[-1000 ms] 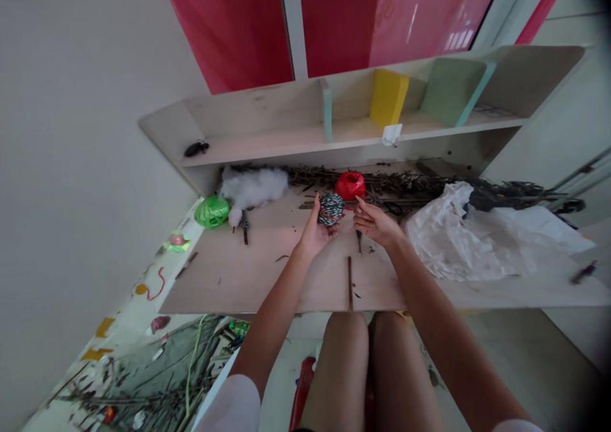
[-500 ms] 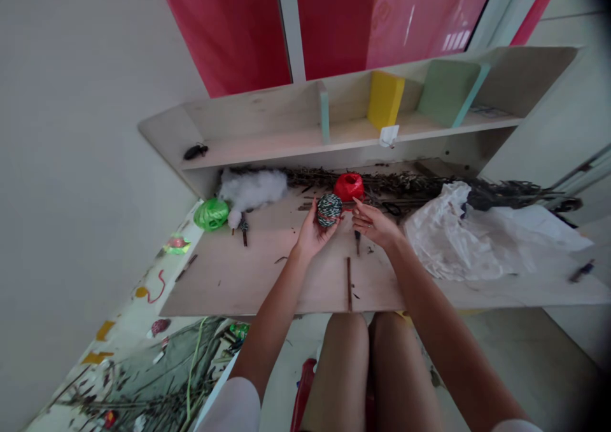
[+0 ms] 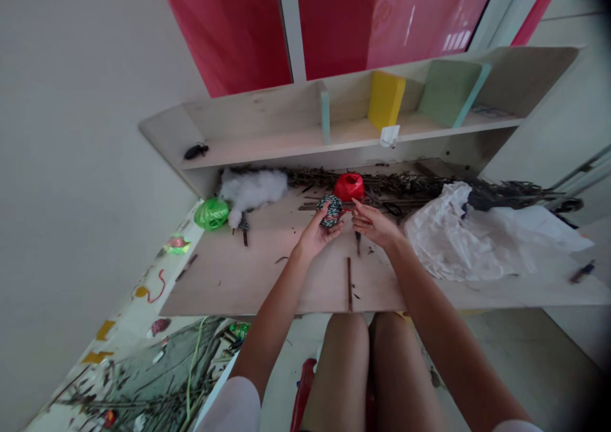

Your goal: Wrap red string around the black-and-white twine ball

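My left hand (image 3: pixel 319 233) is closed around a ball wound with dark and white speckled cord (image 3: pixel 329 207), its thumb now over the ball's face. A bit of red strand shows at the ball's right side and runs toward my right hand (image 3: pixel 375 224). That hand is closed in a pinch just right of the ball; the red strand (image 3: pixel 347 210) seems to run into its fingertips. Directly behind both hands sits a roll of red plastic twine (image 3: pixel 349 187). A thin dark tool (image 3: pixel 358 244) lies below the right hand, partly covered by it.
White stuffing (image 3: pixel 255 189) and a green twine roll (image 3: pixel 211 214) lie at left. Crumpled white plastic (image 3: pixel 472 235) spreads at right. Dry twigs (image 3: pixel 410 182) run along the back under the shelf (image 3: pixel 262 147). A brown stick (image 3: pixel 349 284) lies near the front edge.
My left thumb and fingers have shifted across the cord ball, and the ball appears turned in the palm. The right hand has barely moved.
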A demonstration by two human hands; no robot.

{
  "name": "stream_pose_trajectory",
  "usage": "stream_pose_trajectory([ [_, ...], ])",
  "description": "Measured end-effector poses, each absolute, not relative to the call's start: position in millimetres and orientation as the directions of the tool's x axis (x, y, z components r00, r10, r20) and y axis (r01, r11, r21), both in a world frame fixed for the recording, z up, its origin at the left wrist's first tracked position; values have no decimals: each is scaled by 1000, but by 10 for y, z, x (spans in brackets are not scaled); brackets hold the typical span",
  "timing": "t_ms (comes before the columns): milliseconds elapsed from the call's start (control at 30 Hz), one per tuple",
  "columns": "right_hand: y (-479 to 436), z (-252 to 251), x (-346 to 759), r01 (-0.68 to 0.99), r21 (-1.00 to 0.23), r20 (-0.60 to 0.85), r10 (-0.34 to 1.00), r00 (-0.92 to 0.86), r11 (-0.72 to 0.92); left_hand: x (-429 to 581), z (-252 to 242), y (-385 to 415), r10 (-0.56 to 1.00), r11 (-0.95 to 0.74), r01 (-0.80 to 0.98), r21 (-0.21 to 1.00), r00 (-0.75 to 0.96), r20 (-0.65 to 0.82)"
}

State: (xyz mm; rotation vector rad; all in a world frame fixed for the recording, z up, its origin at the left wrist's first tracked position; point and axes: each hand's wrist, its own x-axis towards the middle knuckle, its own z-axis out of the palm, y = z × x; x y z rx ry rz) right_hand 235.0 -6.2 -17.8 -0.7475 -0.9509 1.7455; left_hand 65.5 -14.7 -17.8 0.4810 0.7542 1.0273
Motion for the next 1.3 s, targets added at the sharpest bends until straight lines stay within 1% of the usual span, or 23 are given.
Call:
stream_pose_trajectory([
  [267,-40,-226,2365,-462,-855,-73,938,-338,-234,652,-153,-167,883,464,-562,685,350,-312],
  [467,-27,-253,2372,-473,-847,-75,935,-346,-243,642,-176,-141,881,469,-594,654,364,-302],
  [567,-34,-240,2362,-468,-850,-79,936,-342,-243,633,-187,-122,869,494,-604,626,377,-322],
  [767,-50,-225,2346,-435,-870,-82,938,-336,-232,643,-152,-122,815,573,-518,635,444,-373],
  [933,-31,-277,2353,-425,-877,-80,940,-331,-224,664,-111,-148,830,554,-568,608,428,-357],
  [1133,-17,-310,2350,-431,-872,-78,935,-347,-233,678,-201,-132,851,522,-531,668,379,-363],
  [1300,-14,-319,2358,-437,-866,-94,937,-338,-244,672,-237,-115,840,535,-471,701,384,-382],
])
